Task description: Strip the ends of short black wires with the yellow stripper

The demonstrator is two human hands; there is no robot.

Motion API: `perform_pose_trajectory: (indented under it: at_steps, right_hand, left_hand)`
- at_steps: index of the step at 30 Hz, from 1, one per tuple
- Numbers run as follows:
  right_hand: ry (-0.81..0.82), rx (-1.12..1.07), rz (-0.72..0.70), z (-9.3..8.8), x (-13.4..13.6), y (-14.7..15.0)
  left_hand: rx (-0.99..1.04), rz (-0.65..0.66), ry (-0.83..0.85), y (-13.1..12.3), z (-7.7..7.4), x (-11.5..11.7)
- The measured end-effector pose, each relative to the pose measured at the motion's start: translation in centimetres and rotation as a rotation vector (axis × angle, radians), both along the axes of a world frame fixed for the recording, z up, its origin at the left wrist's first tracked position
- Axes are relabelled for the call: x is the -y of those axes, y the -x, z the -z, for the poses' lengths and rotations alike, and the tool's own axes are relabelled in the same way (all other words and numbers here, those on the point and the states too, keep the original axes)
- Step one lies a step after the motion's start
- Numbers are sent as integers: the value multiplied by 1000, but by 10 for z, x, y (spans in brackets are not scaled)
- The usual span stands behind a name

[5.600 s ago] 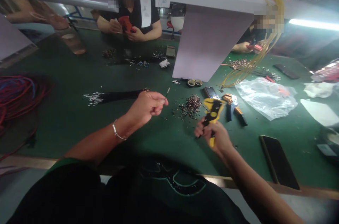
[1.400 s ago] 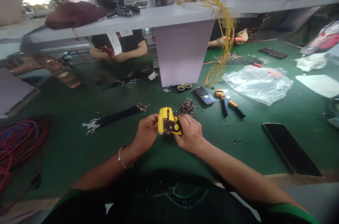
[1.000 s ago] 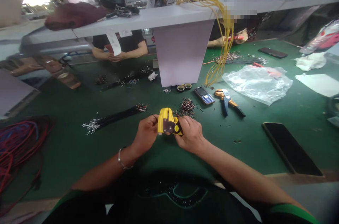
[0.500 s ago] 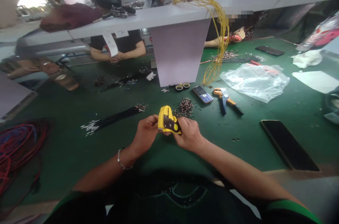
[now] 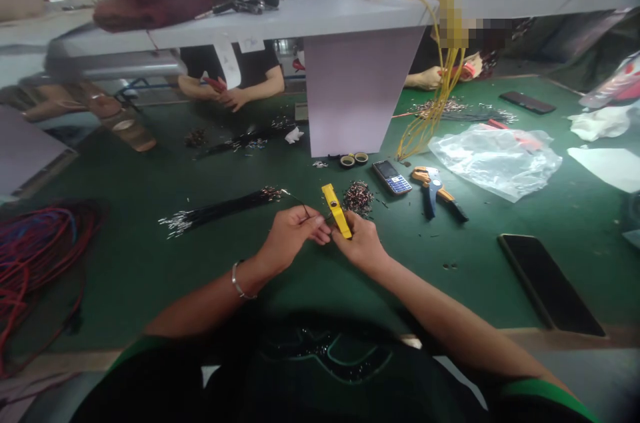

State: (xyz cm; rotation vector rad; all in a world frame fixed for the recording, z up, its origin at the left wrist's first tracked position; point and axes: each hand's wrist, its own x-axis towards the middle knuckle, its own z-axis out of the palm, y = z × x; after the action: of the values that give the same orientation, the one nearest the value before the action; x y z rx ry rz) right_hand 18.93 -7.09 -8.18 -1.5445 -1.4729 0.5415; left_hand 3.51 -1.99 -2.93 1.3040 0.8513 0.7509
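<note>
— What is the left hand [image 5: 295, 235] doing?
— Its thumb and fingers are pinched on a thin black wire [image 5: 303, 203]. One stretch rises from the fingers towards the coppery end of a bundle of black wires [image 5: 227, 206], and a short piece pokes out on the other side, towards the yellow tool [image 5: 337, 211].
— And the right hand [image 5: 361, 241]?
— Clamped around the lower part of that yellow tool, which tilts with its top leaning left. The two hands are just beside each other, above the green counter [image 5: 320, 286].
— Does the wire go into the tool?
— I can't tell; its tip is too small to make out.
— What lies around them?
— A heap of small scraps [image 5: 358, 197] sits right behind the tool. Beyond it, to the right, is a keypad phone [image 5: 393, 178], with blue and orange pliers [image 5: 434, 191] next to it.
— Anything nearer the front?
— A large dark phone [image 5: 550, 283] near the edge, to the right. Far left, red and blue cables [image 5: 43, 249] are piled in loops.
— And across the counter?
— A person [image 5: 237, 86] holding something red.
</note>
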Motion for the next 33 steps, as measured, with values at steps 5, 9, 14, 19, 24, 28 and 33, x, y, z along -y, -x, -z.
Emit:
perform_pose_trajectory:
  at_steps: [5, 9, 14, 19, 24, 28, 33]
  right_hand:
    - [46, -41, 5, 8, -6, -3]
    - [64, -208, -17, 17, -9, -1]
    - [131, -373, -33, 21, -11, 1]
    - [167, -459, 27, 21, -12, 2]
    - [167, -502, 3, 20, -15, 3]
    - [181, -530, 10, 20, -17, 4]
    - [190, -557, 15, 22, -20, 4]
  left_hand:
    - [5, 0, 48, -3, 5, -6]
    - [6, -4, 63, -3, 10, -10]
    - [2, -22, 80, -3, 18, -16]
    - [23, -41, 98, -4, 24, -20]
    - [50, -95, 87, -5, 27, -25]
    - [61, -107, 66, -6, 28, -29]
    - [68, -145, 49, -9, 31, -34]
